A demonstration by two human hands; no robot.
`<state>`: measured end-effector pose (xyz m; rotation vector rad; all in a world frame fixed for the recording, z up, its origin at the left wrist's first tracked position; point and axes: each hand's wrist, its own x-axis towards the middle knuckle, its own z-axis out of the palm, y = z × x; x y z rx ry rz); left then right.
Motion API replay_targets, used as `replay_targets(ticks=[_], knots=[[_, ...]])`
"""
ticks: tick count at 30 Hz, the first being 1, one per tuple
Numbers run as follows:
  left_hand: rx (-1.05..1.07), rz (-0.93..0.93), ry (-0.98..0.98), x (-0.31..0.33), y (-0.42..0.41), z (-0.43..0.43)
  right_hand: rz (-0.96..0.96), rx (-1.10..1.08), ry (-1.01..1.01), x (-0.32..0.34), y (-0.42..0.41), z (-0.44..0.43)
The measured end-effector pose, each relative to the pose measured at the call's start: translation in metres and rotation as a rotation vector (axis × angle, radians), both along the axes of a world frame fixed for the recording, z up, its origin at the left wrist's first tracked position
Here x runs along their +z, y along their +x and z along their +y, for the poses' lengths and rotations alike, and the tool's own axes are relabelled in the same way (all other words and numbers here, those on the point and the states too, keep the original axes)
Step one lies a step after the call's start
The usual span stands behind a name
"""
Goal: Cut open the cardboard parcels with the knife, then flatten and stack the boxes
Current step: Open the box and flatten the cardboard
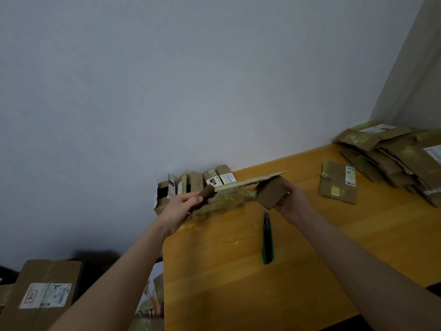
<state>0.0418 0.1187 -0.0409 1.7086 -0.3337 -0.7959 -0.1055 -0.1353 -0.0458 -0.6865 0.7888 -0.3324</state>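
Yellow table [214, 283], knife [267, 240], stacked boxes [393, 161]; left hand [182, 207], right hand [294, 203] clamped on parcel [229, 195]

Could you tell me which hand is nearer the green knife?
Right. The right hand is just beyond the knife, slightly right; the left hand is farther off, to its left.

1. One green-and-black utility knife [267, 237].
2. One opened brown cardboard box [238, 189].
3. One lone flattened brown cardboard box [338, 182] with labels.
4. One stack of flattened brown cardboard boxes [393, 158]; how many it holds is unclear.
5. At least three small brown cardboard parcels [191, 182] by the wall.
6. One large labelled brown parcel [45, 292].
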Motion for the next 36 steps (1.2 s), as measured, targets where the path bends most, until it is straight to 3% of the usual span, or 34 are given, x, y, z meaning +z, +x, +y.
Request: replay_targets(ticks=[4, 9, 12, 14, 16, 18, 22, 27, 29, 32, 36], knots=[[-0.051, -0.046, -0.006, 0.009, 0.001, 0.004, 0.068, 0.106, 0.022, -0.005, -0.008, -0.008], [-0.154, -0.075, 0.038, 0.0, -0.003, 0.007, 0.321, 0.229, -0.175, -0.015, -0.004, 0.001], [0.118, -0.077, 0.012, -0.017, -0.007, 0.009, 0.387, 0.239, -0.148, -0.023, -0.001, 0.008], [0.352, 0.055, -0.01, -0.028, -0.008, 0.012, 0.391, 0.266, -0.155, -0.033, 0.001, 0.012], [0.369, 0.233, 0.024, -0.041, -0.014, 0.018, 0.413, 0.32, -0.191, -0.044, 0.002, 0.02], [0.367, 0.326, 0.073, -0.054, -0.018, 0.028, 0.465, 0.404, -0.304, -0.055, 0.003, 0.028], [0.408, 0.391, 0.142, -0.08, -0.024, 0.055, 0.613, 0.53, -0.726, -0.083, 0.003, 0.043], [0.441, 0.412, 0.305, -0.126, -0.041, 0.074, 0.666, 0.576, -0.974, -0.119, 0.01, 0.068], [0.43, 0.338, 0.37, -0.14, -0.048, 0.063, 0.684, 0.601, -1.042, -0.13, 0.01, 0.078], [0.315, 0.004, 0.704, -0.159, -0.053, 0.046, 0.656, 0.605, -1.083, -0.138, 0.011, 0.091], [0.232, -0.248, 0.947, -0.165, -0.066, 0.037, 0.652, 0.846, -1.474, -0.149, 0.018, 0.099]])
